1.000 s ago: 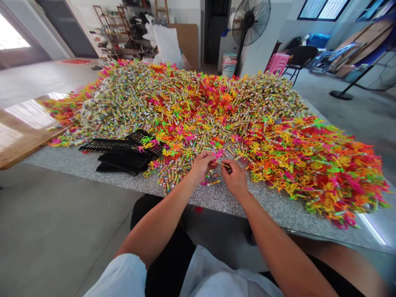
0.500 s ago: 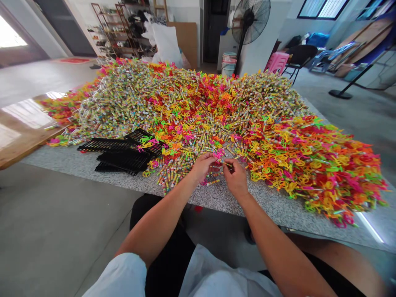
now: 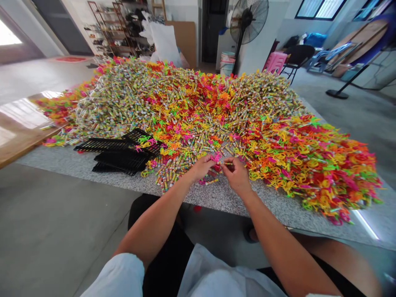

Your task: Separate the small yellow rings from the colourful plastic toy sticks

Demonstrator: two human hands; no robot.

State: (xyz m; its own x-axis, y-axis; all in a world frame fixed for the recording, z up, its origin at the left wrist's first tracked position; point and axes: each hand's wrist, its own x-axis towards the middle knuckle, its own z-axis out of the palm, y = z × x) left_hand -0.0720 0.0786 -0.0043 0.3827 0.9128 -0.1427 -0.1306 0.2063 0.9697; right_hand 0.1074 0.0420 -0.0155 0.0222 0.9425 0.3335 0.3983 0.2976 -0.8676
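My left hand [image 3: 200, 169] is closed in a pinch at the near edge of the pile, its fingertips on a pink looped plastic piece [image 3: 217, 156]. Facing it, my right hand [image 3: 237, 176] pinches a small yellow-green patterned tube [image 3: 228, 163] between thumb and fingers. The two sets of fingertips are a short way apart. Below and left of them lie loose patterned tubes [image 3: 168, 175] on the speckled grey tabletop [image 3: 210, 200]. To the right is a heap of orange, yellow, pink and green looped plastic pieces [image 3: 309, 165].
Black plastic grid trays [image 3: 120, 161] are stacked at the left, some coloured pieces on them. A tall mound of patterned tubes [image 3: 111, 99] covers the back of the table. Beyond stand a fan [image 3: 247, 20], a shoe rack [image 3: 108, 31], pink stools [image 3: 274, 62] and a black chair [image 3: 298, 55].
My fingertips have drawn slightly apart, and the tube in my right hand now sits clear of the pink piece. The whole view has shifted a little.
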